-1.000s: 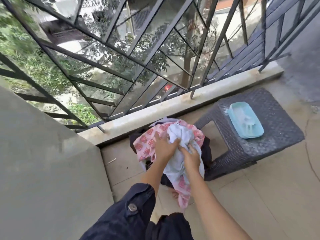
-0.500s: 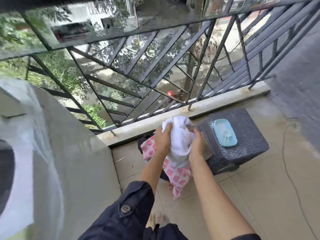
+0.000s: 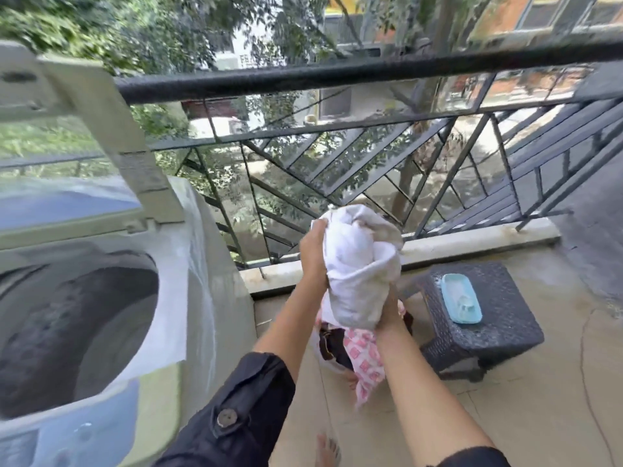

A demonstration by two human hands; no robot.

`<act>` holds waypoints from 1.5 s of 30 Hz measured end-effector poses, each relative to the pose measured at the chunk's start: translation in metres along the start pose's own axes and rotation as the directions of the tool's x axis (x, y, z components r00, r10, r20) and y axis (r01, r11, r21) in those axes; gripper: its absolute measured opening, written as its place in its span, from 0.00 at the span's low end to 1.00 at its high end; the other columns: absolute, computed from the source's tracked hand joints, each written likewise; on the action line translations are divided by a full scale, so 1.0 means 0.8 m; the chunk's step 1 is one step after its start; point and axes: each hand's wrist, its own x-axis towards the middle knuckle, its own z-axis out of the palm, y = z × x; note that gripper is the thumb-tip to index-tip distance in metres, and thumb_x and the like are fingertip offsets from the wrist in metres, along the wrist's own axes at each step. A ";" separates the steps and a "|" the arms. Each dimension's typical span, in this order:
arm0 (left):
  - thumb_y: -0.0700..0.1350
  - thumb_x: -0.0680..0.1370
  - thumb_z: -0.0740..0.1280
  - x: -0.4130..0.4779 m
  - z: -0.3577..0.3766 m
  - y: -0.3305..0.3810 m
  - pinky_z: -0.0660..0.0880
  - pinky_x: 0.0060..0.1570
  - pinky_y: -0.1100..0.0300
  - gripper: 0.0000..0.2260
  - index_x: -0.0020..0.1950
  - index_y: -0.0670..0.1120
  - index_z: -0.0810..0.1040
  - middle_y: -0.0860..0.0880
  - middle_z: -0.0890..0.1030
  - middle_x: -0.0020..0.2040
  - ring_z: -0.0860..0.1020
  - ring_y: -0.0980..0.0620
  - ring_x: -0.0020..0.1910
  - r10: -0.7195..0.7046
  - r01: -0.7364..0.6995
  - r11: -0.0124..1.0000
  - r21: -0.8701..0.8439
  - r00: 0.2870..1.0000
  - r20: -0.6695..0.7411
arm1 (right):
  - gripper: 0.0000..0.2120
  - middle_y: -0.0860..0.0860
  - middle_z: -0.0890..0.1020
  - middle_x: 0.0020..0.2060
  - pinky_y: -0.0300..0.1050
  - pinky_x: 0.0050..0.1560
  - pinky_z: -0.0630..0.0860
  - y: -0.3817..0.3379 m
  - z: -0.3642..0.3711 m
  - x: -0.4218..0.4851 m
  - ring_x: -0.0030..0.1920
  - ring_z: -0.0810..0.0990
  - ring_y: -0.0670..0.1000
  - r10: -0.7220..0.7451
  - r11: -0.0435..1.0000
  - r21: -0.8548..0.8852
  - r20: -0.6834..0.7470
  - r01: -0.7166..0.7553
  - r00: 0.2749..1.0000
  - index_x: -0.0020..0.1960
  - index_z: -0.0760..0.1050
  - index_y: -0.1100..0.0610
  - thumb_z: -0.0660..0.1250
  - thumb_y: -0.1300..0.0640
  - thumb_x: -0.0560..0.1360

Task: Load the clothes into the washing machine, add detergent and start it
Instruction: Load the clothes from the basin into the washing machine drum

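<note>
A: Gripping what?
B: Clamped with both on a bundle of clothes (image 3: 358,264): with the left hand (image 3: 313,254) at its upper side, with the right hand (image 3: 388,313) from below. Held high, roughly upright.
A: Which way to go?
B: Leftward, probably, to the open drum (image 3: 70,332) of the washing machine (image 3: 215,284), well apart, nearer to the left hand.

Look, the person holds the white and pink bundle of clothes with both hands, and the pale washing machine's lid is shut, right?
Nearly. The head view shows the pale top-loading washing machine's lid standing open, with its dark drum uncovered. The rest is right: the left hand and the right hand both grip the white and pink bundle of clothes.
</note>
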 end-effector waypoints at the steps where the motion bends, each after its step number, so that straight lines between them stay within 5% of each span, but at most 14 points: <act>1: 0.50 0.70 0.66 0.005 -0.014 0.009 0.67 0.41 0.56 0.10 0.31 0.47 0.74 0.48 0.73 0.31 0.70 0.49 0.35 0.003 -0.003 1.000 -0.005 0.999 -0.044 | 0.25 0.50 0.84 0.36 0.37 0.32 0.79 0.003 0.011 0.000 0.36 0.82 0.48 -0.006 0.997 0.082 0.021 0.004 1.000 0.56 0.75 0.59 0.45 0.45 0.82; 5: 0.45 0.76 0.62 0.011 -0.088 0.056 0.64 0.36 0.56 0.14 0.30 0.47 0.69 0.48 0.69 0.29 0.66 0.49 0.32 0.097 -0.093 0.995 0.028 0.982 -0.165 | 0.27 0.56 0.85 0.37 0.45 0.42 0.77 -0.003 0.095 -0.013 0.37 0.84 0.53 -0.112 0.990 0.107 0.164 0.096 0.980 0.38 0.84 0.57 0.55 0.41 0.77; 8: 0.46 0.77 0.62 0.006 -0.149 0.093 0.66 0.29 0.62 0.12 0.33 0.45 0.70 0.49 0.69 0.31 0.66 0.52 0.31 0.180 -0.164 0.982 0.093 0.963 -0.200 | 0.26 0.55 0.84 0.33 0.45 0.42 0.73 0.008 0.155 -0.029 0.34 0.84 0.53 -0.079 0.997 0.034 0.223 0.073 0.972 0.38 0.81 0.58 0.51 0.45 0.80; 13: 0.44 0.76 0.59 0.006 -0.264 0.156 0.65 0.39 0.56 0.13 0.31 0.46 0.66 0.47 0.67 0.31 0.65 0.48 0.34 0.270 -0.248 0.962 0.114 0.924 -0.269 | 0.15 0.46 0.78 0.37 0.37 0.35 0.73 0.051 0.267 -0.076 0.35 0.77 0.42 -0.094 0.970 -0.189 0.294 0.154 0.951 0.42 0.71 0.51 0.51 0.53 0.82; 16: 0.38 0.79 0.56 0.006 -0.329 0.191 0.67 0.29 0.66 0.13 0.34 0.44 0.65 0.49 0.66 0.31 0.67 0.55 0.28 0.349 -0.306 0.931 0.198 0.904 -0.248 | 0.27 0.49 0.81 0.26 0.35 0.36 0.74 0.080 0.340 -0.085 0.27 0.80 0.44 0.008 0.988 -0.148 0.382 0.052 0.924 0.33 0.78 0.56 0.47 0.58 0.83; 18: 0.37 0.79 0.56 0.006 -0.374 0.207 0.65 0.23 0.70 0.11 0.37 0.44 0.67 0.50 0.67 0.31 0.68 0.60 0.25 0.390 -0.333 0.914 0.233 0.880 -0.272 | 0.22 0.53 0.82 0.31 0.38 0.41 0.76 0.113 0.383 -0.080 0.33 0.82 0.48 0.010 0.979 -0.192 0.369 0.065 0.929 0.38 0.78 0.59 0.50 0.57 0.82; 22: 0.41 0.79 0.59 0.009 -0.457 0.219 0.70 0.35 0.62 0.05 0.53 0.42 0.69 0.48 0.75 0.44 0.74 0.51 0.42 0.366 -0.302 0.926 0.226 0.867 -0.338 | 0.04 0.52 0.83 0.35 0.41 0.42 0.79 0.182 0.425 -0.073 0.37 0.82 0.50 -0.086 0.960 -0.219 0.369 0.176 0.926 0.45 0.76 0.57 0.62 0.60 0.76; 27: 0.43 0.76 0.63 0.025 -0.536 0.208 0.68 0.48 0.57 0.11 0.56 0.39 0.72 0.39 0.77 0.53 0.75 0.42 0.55 0.364 -0.216 0.910 0.354 0.824 -0.434 | 0.14 0.55 0.79 0.47 0.45 0.47 0.76 0.251 0.458 -0.081 0.45 0.78 0.53 -0.068 0.943 -0.278 0.373 0.182 0.925 0.45 0.75 0.51 0.61 0.70 0.75; 31: 0.42 0.74 0.65 0.034 -0.576 0.189 0.66 0.46 0.59 0.08 0.52 0.41 0.75 0.42 0.79 0.52 0.75 0.47 0.49 0.292 -0.082 0.901 0.426 0.841 -0.455 | 0.12 0.51 0.80 0.42 0.47 0.55 0.74 0.294 0.461 -0.078 0.45 0.78 0.52 -0.001 0.879 -0.446 0.358 0.172 0.934 0.49 0.78 0.54 0.64 0.69 0.73; 34: 0.41 0.74 0.66 0.041 -0.593 0.178 0.69 0.49 0.60 0.14 0.58 0.43 0.76 0.45 0.80 0.56 0.77 0.46 0.56 0.234 0.019 0.881 0.473 0.851 -0.470 | 0.08 0.49 0.79 0.39 0.43 0.50 0.73 0.313 0.461 -0.072 0.45 0.77 0.50 0.056 0.854 -0.506 0.319 0.120 0.946 0.48 0.79 0.57 0.65 0.66 0.73; 36: 0.41 0.74 0.66 0.043 -0.597 0.172 0.68 0.52 0.62 0.15 0.61 0.44 0.76 0.46 0.80 0.59 0.77 0.48 0.59 0.239 0.019 0.880 0.474 0.846 -0.477 | 0.08 0.50 0.78 0.40 0.39 0.44 0.71 0.317 0.461 -0.073 0.43 0.76 0.48 0.079 0.815 -0.569 0.303 0.114 0.950 0.53 0.79 0.60 0.65 0.65 0.75; 40: 0.40 0.75 0.65 0.050 -0.587 0.169 0.73 0.59 0.55 0.12 0.58 0.45 0.77 0.46 0.81 0.57 0.79 0.47 0.57 0.261 -0.014 0.889 0.457 0.836 -0.482 | 0.14 0.52 0.79 0.51 0.34 0.40 0.68 0.314 0.456 -0.076 0.55 0.77 0.51 0.076 0.782 -0.610 0.304 0.132 0.950 0.61 0.76 0.62 0.64 0.62 0.76; 45: 0.40 0.77 0.62 0.053 -0.546 0.161 0.74 0.59 0.53 0.11 0.57 0.45 0.77 0.48 0.81 0.55 0.79 0.50 0.54 0.324 -0.111 0.893 0.437 0.832 -0.450 | 0.10 0.51 0.81 0.49 0.42 0.55 0.70 0.292 0.441 -0.080 0.51 0.80 0.51 0.005 0.790 -0.584 0.311 0.187 0.950 0.56 0.78 0.57 0.64 0.60 0.76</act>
